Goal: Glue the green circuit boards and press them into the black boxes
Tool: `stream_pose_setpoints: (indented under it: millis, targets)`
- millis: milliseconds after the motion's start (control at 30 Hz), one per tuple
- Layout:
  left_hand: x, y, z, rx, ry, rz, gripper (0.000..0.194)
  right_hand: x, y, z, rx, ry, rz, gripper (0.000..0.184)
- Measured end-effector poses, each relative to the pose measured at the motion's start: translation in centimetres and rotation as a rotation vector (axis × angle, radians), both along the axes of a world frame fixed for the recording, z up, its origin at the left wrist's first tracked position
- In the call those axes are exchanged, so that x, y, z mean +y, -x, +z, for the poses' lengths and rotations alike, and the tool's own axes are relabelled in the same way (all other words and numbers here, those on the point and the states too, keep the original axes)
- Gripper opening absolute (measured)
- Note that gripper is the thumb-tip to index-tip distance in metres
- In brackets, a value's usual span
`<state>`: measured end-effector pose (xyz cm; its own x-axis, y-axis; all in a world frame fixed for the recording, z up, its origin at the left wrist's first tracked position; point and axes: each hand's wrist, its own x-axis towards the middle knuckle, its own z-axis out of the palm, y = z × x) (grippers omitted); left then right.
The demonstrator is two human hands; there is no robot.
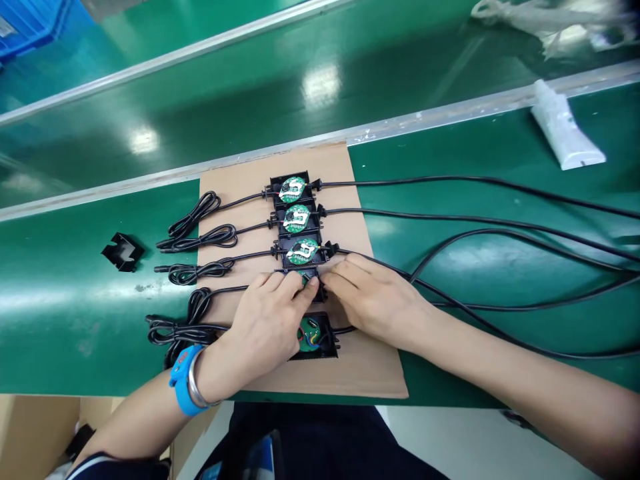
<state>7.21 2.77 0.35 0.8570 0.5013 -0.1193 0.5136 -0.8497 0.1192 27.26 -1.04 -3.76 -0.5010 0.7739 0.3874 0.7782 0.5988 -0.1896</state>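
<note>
Touching one black box (pixel 316 295), left hand (pixel 270 320) and right hand (pixel 377 297) bunch fingers, whether pinching I cannot tell; crate label (pixel 6 27) illegible.

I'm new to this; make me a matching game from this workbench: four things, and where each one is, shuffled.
1. Blue wristband
2. White tube
3. Cardboard sheet
4. Separate black part

A. Under the black housings
B. Left of the coiled cables
C. Far right on the green bench
D. Worn just behind the left hand

Pairs: 1-D; 2-C; 3-A; 4-B
</note>
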Motion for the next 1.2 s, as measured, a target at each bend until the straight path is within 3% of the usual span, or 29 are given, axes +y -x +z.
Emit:
stream_pose_setpoints:
  millis: [200,300,367,467,533,733,967,1200]
  targets:
    - [-0.6,0.8,0.2,-0.049,0.007,0.009,0.058,0.1,-0.6,-0.5,0.054,0.087,0.007,0.029]
    - [-0.2,2.8,1.3,-0.215,0.022,-0.012,0.051,-0.4,-1.0,0.3,0.077,0.104,-0.005,0.024]
    - [0.7,4.1,2.0,-0.265,0.013,0.056,0.040,-0.8,-0.6,1.2,0.069,0.058,-0.030,0.020]
    - [2.6,5.1,1.8,-0.147,0.067,0.184,0.021,-1.1,1.4,2.2,0.064,0.016,-0.019,0.021]
    - [3.6,5.0,1.2,-0.079,0.123,0.203,0.017,-1.0,3.4,2.3,0.031,0.028,-0.005,0.027]
    - [4.1,4.9,-0.2,-0.082,0.071,0.140,0.018,-0.6,7.7,2.5,-0.097,0.152,-0.099,0.047]
    - [7.6,6.9,-3.5,-0.281,-0.123,-0.065,0.020,1.4,8.0,0.9,-0.037,0.114,-0.128,0.046]
    - [7.5,6.4,-2.6,-0.301,-0.182,-0.151,0.025,1.5,8.4,0.7,-0.042,0.160,-0.156,0.036]
